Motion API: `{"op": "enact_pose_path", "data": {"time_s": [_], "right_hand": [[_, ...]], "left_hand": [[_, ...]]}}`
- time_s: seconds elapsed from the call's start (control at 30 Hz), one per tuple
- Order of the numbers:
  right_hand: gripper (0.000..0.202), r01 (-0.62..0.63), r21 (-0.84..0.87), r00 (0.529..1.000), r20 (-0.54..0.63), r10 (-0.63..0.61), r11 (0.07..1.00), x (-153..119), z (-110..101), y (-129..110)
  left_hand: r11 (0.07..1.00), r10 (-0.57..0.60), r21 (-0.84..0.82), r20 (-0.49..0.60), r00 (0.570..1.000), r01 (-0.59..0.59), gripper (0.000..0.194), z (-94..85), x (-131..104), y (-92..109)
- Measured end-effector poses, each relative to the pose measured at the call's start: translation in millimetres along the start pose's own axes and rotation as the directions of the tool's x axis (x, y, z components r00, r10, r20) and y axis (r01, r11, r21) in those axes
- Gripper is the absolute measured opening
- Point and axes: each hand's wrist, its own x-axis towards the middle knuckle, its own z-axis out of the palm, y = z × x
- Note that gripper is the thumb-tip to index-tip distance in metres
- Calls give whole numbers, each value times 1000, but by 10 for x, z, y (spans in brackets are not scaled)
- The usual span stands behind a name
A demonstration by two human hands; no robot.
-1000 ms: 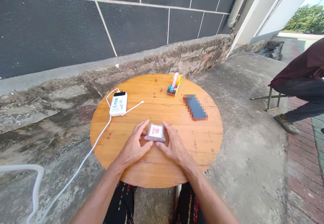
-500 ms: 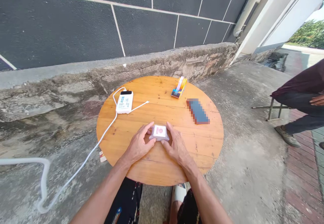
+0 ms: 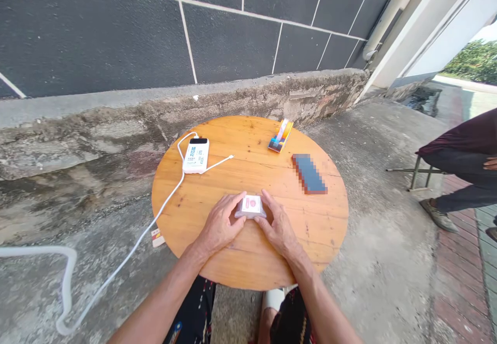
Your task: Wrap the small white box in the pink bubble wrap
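A small plastic-wrapped box (image 3: 251, 204), white on top with red print, lies on the front middle of the round wooden table (image 3: 248, 266). From the left side, my left hand (image 3: 224, 220) holds it between thumb and fingers. My right hand (image 3: 278, 226) does the same from the right, its thumb at the near edge and its index finger by the far corner. Clear wrap juts out at both sides of the box, partly covered by my fingertips.
A white power bank (image 3: 196, 156) with a white cable stands at the table's left. A tape dispenser (image 3: 280, 137) is at the back, and a blurred dark phone-like slab (image 3: 309, 174) lies to the right. A person (image 3: 466, 152) sits at far right.
My view has shifted slightly, so the table and its things appear a little further right. Both hands keep their places at the box's sides.
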Motion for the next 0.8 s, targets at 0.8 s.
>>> {"op": "enact_pose_path", "data": {"time_s": [0.8], "right_hand": [[68,15,22,1000,-9,-15,1000,1,5,16]], "left_hand": [[995,69,74,-72,995,-64,53,15,-62,-16]]}}
